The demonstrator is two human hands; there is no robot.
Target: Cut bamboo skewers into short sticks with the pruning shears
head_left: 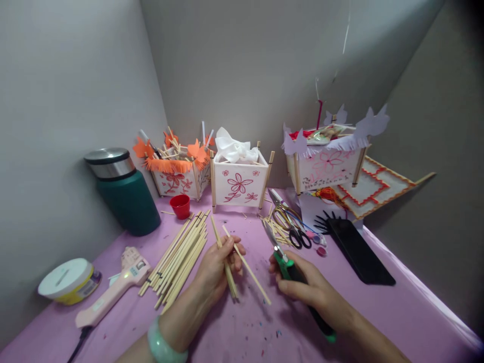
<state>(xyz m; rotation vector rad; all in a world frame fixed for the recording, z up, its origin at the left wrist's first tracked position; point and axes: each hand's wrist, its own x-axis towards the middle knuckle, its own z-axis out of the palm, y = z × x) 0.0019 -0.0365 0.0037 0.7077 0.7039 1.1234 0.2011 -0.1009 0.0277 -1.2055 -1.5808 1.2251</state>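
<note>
My left hand [219, 264] is closed on several thin wooden sticks [230, 280]; one stick [254, 276] slants away from the others toward the lower right. A pale green bangle circles that wrist. In my right hand [306, 282] is a pair of pruning shears [284, 261] with green-and-black handles, its blades pointing up and left, apart from the sticks. Whether the blades are spread I cannot tell. Left of my left hand lies a pile of longer wooden sticks [181, 257], some with dark marks near their ends. Short cut stick pieces [278, 232] lie beyond the shears.
On the pink tabletop, a glue gun [113, 292], a white-lidded tub [68, 282], a green bottle [126, 196] and a red cup [180, 205] are at left. Decorated boxes [238, 184] line the back. Scissors [298, 237] and a black phone [359, 252] lie at right.
</note>
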